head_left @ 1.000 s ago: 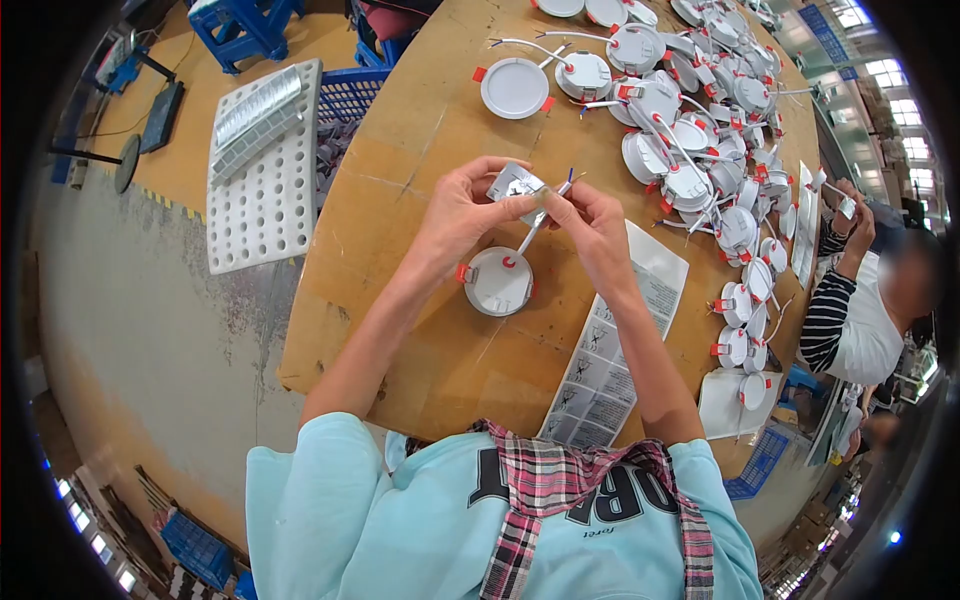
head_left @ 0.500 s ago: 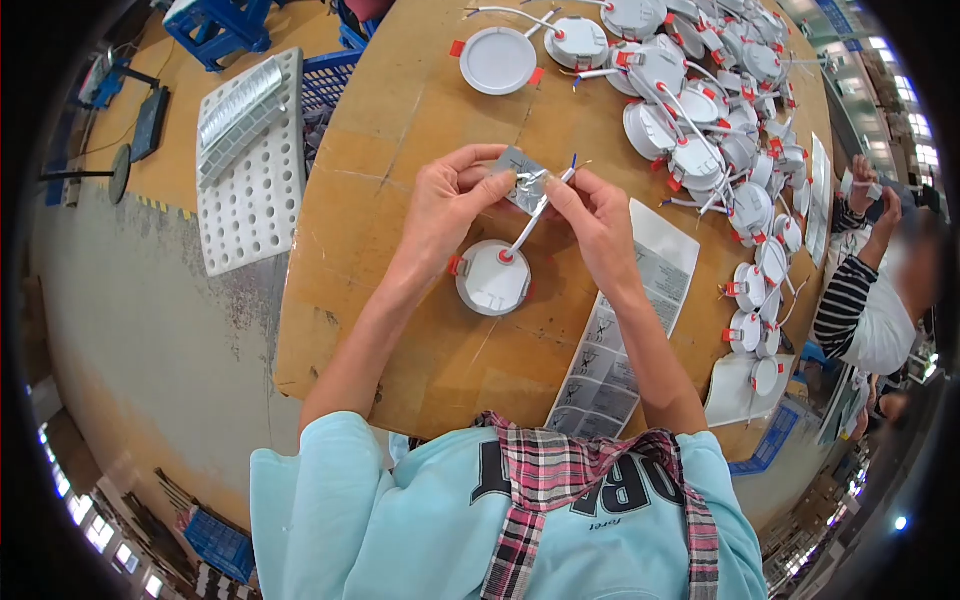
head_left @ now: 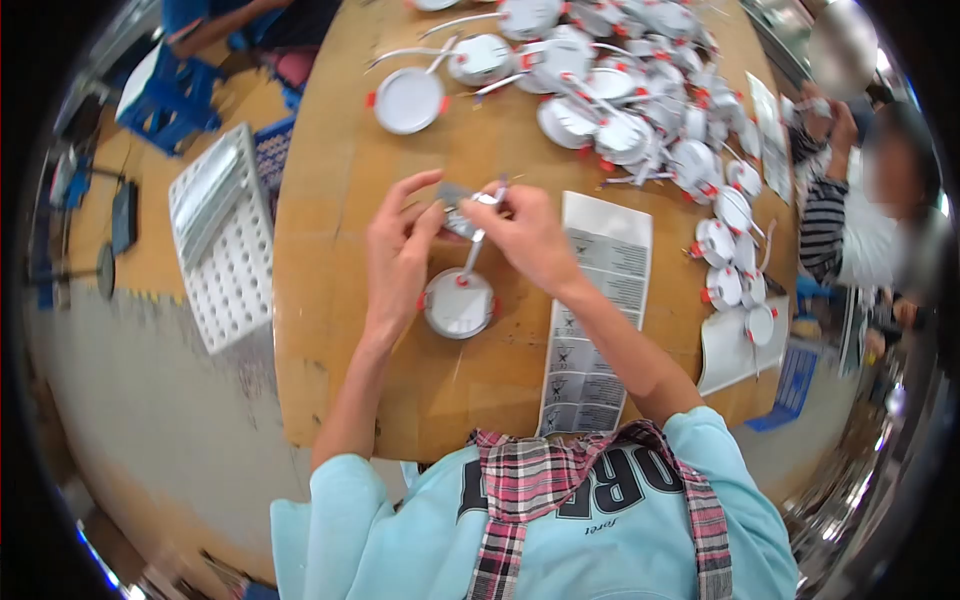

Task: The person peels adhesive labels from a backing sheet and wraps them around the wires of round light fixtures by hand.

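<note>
A silver foil label (head_left: 456, 196) is bent around the white cable (head_left: 474, 250) of a round downlight. The downlight (head_left: 460, 308) lies on the table below my hands, with red clips at its sides. My right hand (head_left: 522, 238) is closed, pinching the label against the cable near its bare wire ends. Beside the label's left edge is my left hand (head_left: 398, 245), thumb and forefinger apart; slight blur hides whether the thumb still touches the foil. Under my right forearm lies a sheet of printed silver labels (head_left: 590, 340).
Many white downlights (head_left: 620, 135) with cables are heaped at the far right. One round downlight (head_left: 409, 100) lies face up at the far left. A perforated white board (head_left: 225, 270) stands off the table's left edge. At right, a person in striped sleeves (head_left: 822, 225) works.
My left thumb and forefinger have spread from their pinch on the label. My right hand has moved over it, fingers pressed on foil and cable. The whole view has shifted.
</note>
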### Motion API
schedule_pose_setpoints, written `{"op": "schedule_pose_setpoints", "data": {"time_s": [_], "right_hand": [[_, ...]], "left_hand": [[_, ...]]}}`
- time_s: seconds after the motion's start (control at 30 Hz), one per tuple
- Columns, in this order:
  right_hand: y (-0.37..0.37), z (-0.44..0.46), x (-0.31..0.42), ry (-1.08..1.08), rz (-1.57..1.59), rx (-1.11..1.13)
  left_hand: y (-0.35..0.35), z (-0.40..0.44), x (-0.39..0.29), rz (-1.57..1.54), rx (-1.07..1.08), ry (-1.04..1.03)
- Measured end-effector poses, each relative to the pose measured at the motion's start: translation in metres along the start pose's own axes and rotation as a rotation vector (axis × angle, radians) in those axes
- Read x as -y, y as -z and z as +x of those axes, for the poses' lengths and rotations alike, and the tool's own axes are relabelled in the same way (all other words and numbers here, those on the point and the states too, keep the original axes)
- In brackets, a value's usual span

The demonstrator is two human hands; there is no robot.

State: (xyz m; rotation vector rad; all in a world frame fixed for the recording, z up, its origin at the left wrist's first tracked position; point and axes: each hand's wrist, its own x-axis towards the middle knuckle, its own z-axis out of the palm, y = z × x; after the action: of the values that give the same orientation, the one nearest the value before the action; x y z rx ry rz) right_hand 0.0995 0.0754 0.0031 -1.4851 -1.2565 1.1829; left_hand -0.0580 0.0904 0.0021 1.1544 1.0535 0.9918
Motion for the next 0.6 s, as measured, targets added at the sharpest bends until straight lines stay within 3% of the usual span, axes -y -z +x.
{"op": "schedule_pose_setpoints", "data": {"time_s": [0.1, 0.3, 0.33, 0.5, 0.6], "right_hand": [[0.000, 0.003, -0.011, -0.032, -0.021, 0.089], [0.049, -0.043, 0.016, 0.243, -0.237, -0.059], [0.065, -0.052, 0.013, 0.341, -0.329, -0.099], [0.123, -0.081, -0.009, 0.177, -0.337, -0.241], [0.133, -0.081, -0.013, 0.194, -0.309, -0.278]], "left_hand": [[0.000, -0.003, 0.005, 0.002, -0.015, -0.022], [0.033, -0.006, 0.006, 0.174, -0.138, 0.001], [0.032, -0.012, 0.000, 0.344, -0.201, -0.045], [0.034, -0.016, -0.020, 1.058, -0.383, -0.360], [0.021, -0.004, -0.033, 1.183, -0.540, -0.476]]}}
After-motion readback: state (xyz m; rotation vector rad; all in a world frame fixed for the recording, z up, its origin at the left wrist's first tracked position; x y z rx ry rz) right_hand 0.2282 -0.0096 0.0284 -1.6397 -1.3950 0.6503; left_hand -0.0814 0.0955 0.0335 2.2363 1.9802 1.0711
